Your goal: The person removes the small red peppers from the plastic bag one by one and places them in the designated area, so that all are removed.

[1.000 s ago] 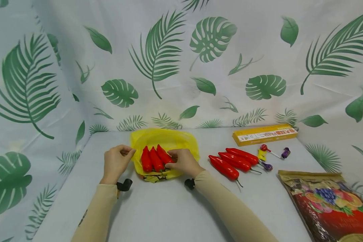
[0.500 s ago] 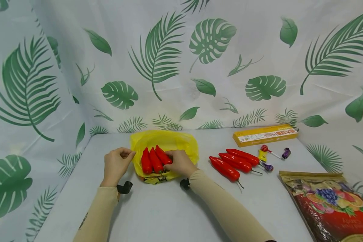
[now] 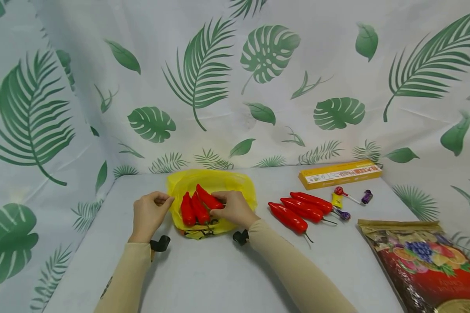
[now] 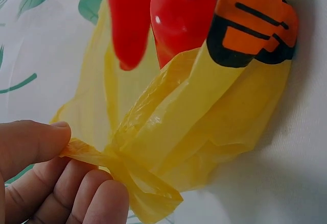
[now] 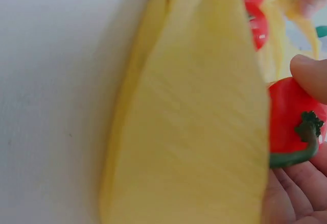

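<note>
A yellow plastic bag (image 3: 179,179) lies on the white table with its mouth spread. My left hand (image 3: 150,216) pinches the bag's left edge between thumb and fingers; the gathered plastic (image 4: 97,155) shows in the left wrist view. Inside the bag's mouth, two red chili peppers (image 3: 187,211) lie side by side. Over the right part of the bag, my right hand (image 3: 236,209) grips a third red chili pepper (image 3: 206,198), its tip pointing up and left. In the right wrist view, this pepper's curved green stem (image 5: 299,155) shows between thumb and fingers.
Three more red chili peppers (image 3: 289,218) lie right of the bag. Beyond them are a yellow pasta box (image 3: 340,174), a red lollipop (image 3: 339,191) and small wrapped candies (image 3: 367,196). A large red candy bag (image 3: 431,269) occupies the right front. A leaf-print curtain (image 3: 219,87) stands behind.
My right hand has moved a little left with its pepper, which now leans further left across the bag. The left hand keeps its pinch on the bag.
</note>
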A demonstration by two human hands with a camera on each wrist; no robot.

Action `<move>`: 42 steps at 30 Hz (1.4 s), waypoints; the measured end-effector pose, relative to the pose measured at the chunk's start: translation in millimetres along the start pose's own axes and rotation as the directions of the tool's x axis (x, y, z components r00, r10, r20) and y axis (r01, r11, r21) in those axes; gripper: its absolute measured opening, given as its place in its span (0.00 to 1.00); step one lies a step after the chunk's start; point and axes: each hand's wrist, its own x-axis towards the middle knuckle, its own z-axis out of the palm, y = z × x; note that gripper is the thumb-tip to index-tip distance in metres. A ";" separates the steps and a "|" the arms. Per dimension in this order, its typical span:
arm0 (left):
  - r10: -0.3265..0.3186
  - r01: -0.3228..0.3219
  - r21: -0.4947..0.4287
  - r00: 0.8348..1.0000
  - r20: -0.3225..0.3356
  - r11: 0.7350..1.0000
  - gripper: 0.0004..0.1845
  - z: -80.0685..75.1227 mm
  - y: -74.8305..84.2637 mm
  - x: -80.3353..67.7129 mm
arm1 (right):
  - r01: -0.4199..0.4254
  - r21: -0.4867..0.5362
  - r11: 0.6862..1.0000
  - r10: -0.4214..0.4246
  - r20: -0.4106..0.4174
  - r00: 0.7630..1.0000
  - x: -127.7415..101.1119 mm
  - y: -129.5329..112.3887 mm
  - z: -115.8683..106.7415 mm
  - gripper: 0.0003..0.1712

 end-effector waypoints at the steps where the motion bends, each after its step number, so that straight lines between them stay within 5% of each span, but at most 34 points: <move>1: 0.002 -0.002 0.001 1.000 -0.003 1.000 0.11 -0.1 0.2 -0.2 | -0.002 0.005 1.000 0.002 0.000 1.000 -1.9 -2.0 -1.4 0.31; 17: 0.030 -0.030 -0.003 0.999 -0.017 1.000 0.11 -0.5 1.5 -3.1 | 0.061 0.027 0.998 -0.061 -0.025 0.998 -56.7 2.4 -41.0 0.30; 32: 0.034 -0.034 0.004 0.999 -0.013 0.999 0.11 -0.5 -1.3 -4.6 | 0.006 -0.180 0.984 -0.031 -0.138 0.990 -118.6 54.1 -87.4 0.32; 42: 0.022 -0.022 0.005 1.000 0.003 1.000 0.11 -1.1 1.0 -4.1 | -0.078 -0.286 0.955 0.040 -0.136 0.990 -149.6 77.7 -104.8 0.34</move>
